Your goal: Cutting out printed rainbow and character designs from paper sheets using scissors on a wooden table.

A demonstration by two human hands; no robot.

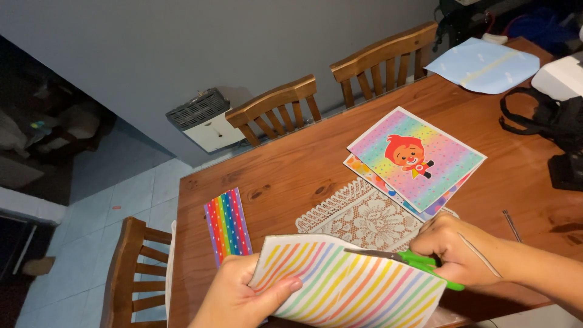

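The wooden table [303, 164] fills most of the frame, slanting from lower left to upper right, with chairs [276, 109] along its far edge. Low in the centre, your striped sheet of paper [349, 291] is held up over the table edge. Above it lies a white lace doily [364, 215], and right of centre a stack of printed cartoon sheets [416, 158]. A rainbow strip [228, 225] lies at lower left. Your left hand [240, 297] pinches the sheet's left edge. Your right hand [458, 249] grips green-handled scissors [404, 260], blades on the sheet's top edge.
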